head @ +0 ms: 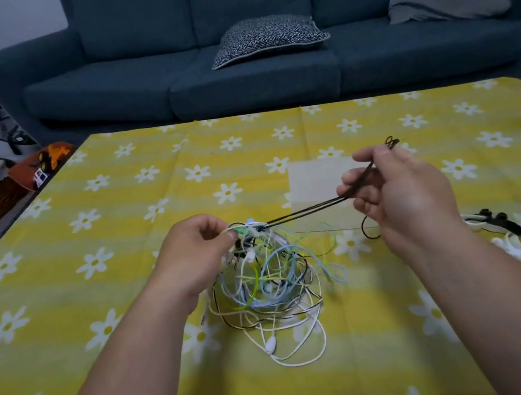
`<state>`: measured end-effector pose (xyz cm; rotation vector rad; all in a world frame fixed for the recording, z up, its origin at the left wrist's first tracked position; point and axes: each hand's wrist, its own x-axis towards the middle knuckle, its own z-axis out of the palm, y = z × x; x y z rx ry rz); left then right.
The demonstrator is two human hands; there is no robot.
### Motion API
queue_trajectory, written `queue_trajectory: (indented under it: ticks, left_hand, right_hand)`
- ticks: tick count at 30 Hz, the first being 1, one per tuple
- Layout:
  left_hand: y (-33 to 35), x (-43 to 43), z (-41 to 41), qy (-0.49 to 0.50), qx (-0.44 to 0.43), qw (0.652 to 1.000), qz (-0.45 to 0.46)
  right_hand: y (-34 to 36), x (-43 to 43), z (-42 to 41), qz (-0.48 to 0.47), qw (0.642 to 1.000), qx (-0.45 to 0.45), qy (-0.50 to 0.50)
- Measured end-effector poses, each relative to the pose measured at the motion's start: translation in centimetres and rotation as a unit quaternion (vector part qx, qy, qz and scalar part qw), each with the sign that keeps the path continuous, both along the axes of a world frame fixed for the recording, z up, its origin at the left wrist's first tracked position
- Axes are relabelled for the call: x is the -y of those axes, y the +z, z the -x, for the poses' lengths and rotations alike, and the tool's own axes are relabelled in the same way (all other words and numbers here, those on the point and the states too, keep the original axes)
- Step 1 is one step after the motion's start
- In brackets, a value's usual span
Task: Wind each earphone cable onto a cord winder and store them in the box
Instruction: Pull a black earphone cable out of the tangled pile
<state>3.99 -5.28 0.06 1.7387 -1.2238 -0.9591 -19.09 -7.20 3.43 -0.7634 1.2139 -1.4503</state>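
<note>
A yellow tablecloth (110, 223) printed with white daisies covers the table, its near edge running along the bottom of the view and its far edge stopping just short of a dark blue fabric sofa (251, 77). The tangle of earphone cables (268, 286) lies in the near middle of the cloth, well apart from the left and far edges: thin white, pale blue, green and black cords looped loosely over one another. The left hand (192, 254) sits at the top of the tangle, thumb and fingertips pinched narrowly on its strands. The right hand (400, 186) is raised to the right, fingers curled around a black cable (306, 210) that runs taut from the tangle to the hand. Behind that cable stands a clear plastic box (314, 174), square-edged. Black and white cord winders (496, 220) lie just right of the right forearm, partly hidden by it. A speckled cushion (265, 38) rests on the sofa seat
</note>
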Motion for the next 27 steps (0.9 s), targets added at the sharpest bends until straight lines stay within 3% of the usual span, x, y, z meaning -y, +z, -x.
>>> queue_trajectory:
  ticks: [4, 7, 11, 13, 17, 21, 24, 27]
  left_hand:
    - [0.4, 0.2, 0.1, 0.074, 0.032, 0.994, 0.074]
    - [0.4, 0.4, 0.5, 0.104, 0.031, 0.989, 0.099]
    - [1.1, 0.6, 1.5, 0.114, -0.131, 0.982, 0.072]
    - [1.5, 0.6, 1.8, 0.147, -0.198, 0.967, 0.064]
    - [1.7, 0.5, 1.2, 0.242, -0.250, 0.937, 0.042]
    - [1.5, 0.4, 0.6, 0.218, -0.152, 0.963, 0.040]
    - [1.6, 0.1, 0.6, 0.167, -0.087, 0.982, 0.020]
    - [1.0, 0.0, 0.6, 0.121, -0.041, 0.992, -0.013]
  right_hand:
    - [-0.4, 0.4, 0.2, -0.010, 0.998, -0.020, -0.055]
    - [-1.0, 0.2, -0.4, -0.032, 0.988, -0.131, 0.071]
    - [-1.8, -1.4, -2.0, -0.038, 0.871, -0.384, 0.304]
    - [-2.2, -1.5, -2.4, -0.055, 0.859, -0.409, 0.302]
    - [-1.8, -0.7, -2.0, -0.074, 0.922, -0.317, 0.211]
    - [-1.4, -0.6, -2.1, -0.054, 0.949, -0.250, 0.185]
    - [-0.9, -0.5, -2.5, -0.051, 0.978, -0.085, 0.182]
    - [-0.4, -0.7, -2.5, -0.034, 0.978, 0.044, 0.202]
